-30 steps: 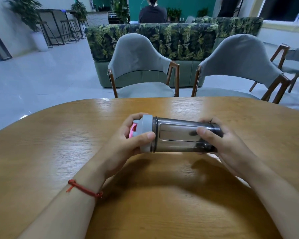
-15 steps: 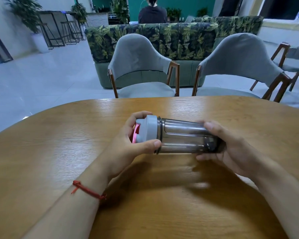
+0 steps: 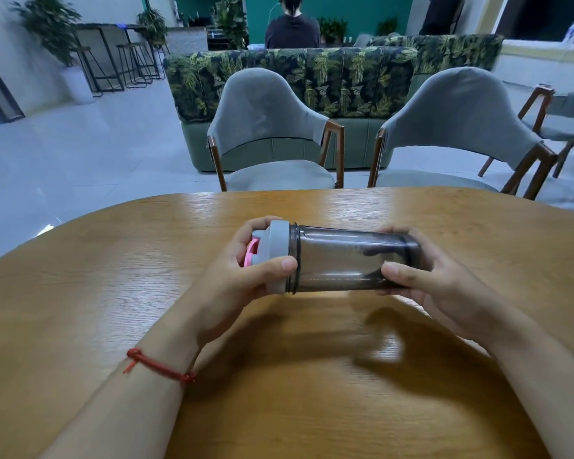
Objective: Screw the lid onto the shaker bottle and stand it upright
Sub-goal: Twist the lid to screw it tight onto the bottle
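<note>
A smoky transparent shaker bottle (image 3: 342,256) lies horizontal, held in the air just above the wooden table (image 3: 113,293). Its grey lid (image 3: 277,241) with a pink flip part (image 3: 251,251) sits on the bottle's left end, the rim against the bottle's neck. My left hand (image 3: 236,283) wraps the lid, thumb in front and fingers behind. My right hand (image 3: 441,286) grips the bottle's base end, thumb on the near side. How tight the lid is on the thread cannot be seen.
Two grey upholstered chairs (image 3: 269,127) (image 3: 458,127) stand at the table's far edge, with a leaf-patterned sofa (image 3: 345,81) behind them. A person sits beyond the sofa, back turned. The table's rounded edge curves off to the left.
My right hand let its thumb off the bottle and then regripped the base end. The bottle has turned a little about its long axis while staying horizontal. My left hand stays on the lid.
</note>
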